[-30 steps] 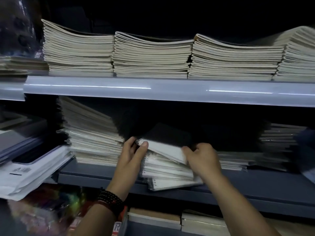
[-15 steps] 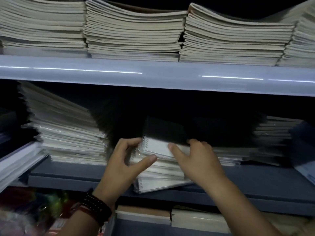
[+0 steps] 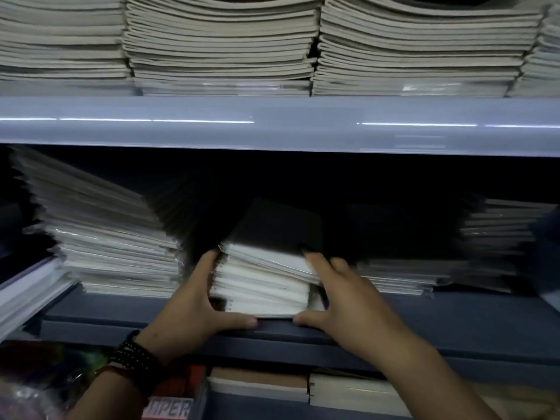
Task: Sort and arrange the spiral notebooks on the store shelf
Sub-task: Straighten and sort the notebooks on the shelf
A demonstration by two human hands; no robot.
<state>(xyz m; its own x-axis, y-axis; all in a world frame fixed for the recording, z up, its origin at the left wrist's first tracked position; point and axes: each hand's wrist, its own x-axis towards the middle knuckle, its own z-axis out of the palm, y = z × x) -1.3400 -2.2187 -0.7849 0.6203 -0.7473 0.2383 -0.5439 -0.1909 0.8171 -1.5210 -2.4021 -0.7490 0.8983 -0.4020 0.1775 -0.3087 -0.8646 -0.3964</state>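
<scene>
The small stack of spiral notebooks is sitting at the centre of the frame on the grey middle shelf, its lowest book reaching the shelf's front edge. On its left, a tall pile of wrapped notebooks is leaning close, with only a narrow gap where fingers are fitting. On its right, a lower pile is lying just beside it, and a bare strip of shelf is running along the front. Above, dark open space is separating the stack from the pale upper shelf lip.

The left hand is spread wide, its fingers pressing fairly straight up the spiral side of the stack and its thumb lying along the bottom front edge. The right hand is mirroring it, fingers resting on the right end of the tilted, dark-covered top notebook and thumb pointing inward along the front edge. Neither hand is closing round a book; together they are bracketing the stack. Dark beaded bracelets are circling the left wrist.

Cream-edged stacks are filling the upper shelf across the top of the frame. More notebooks are lying on the level below, at the bottom centre. The recess behind is dim.
</scene>
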